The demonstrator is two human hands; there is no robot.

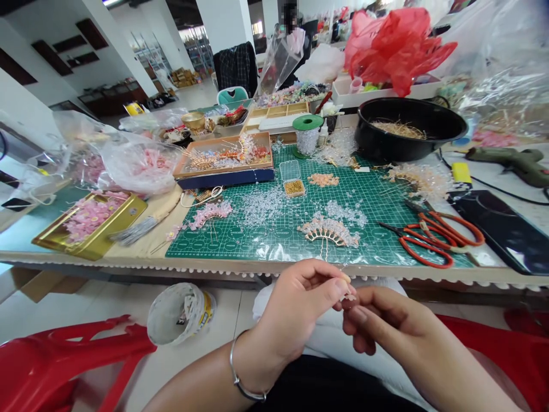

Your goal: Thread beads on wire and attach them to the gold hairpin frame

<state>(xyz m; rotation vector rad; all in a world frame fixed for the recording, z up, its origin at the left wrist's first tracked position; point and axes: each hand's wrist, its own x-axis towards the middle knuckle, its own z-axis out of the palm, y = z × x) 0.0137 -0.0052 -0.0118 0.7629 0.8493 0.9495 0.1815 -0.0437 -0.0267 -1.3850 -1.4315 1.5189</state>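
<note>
Just below the counter [274, 266] edge, over the lap, left hand [295, 312] and right hand [386, 327] each have a grip pinched on one tiny bead piece [349, 297]; seemingly fine fitting, needing small steady moves

Both forearms rest low over the lap; left hand [300, 306] and right hand [384, 323] meet, fingertips pinched together.

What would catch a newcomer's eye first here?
The left hand and right hand pinch a tiny clear piece together, low in the middle. Beyond them a green mat strewn with beads holds red scissors at its right. A red bag billows at the far top right, above a black bowl.
</note>
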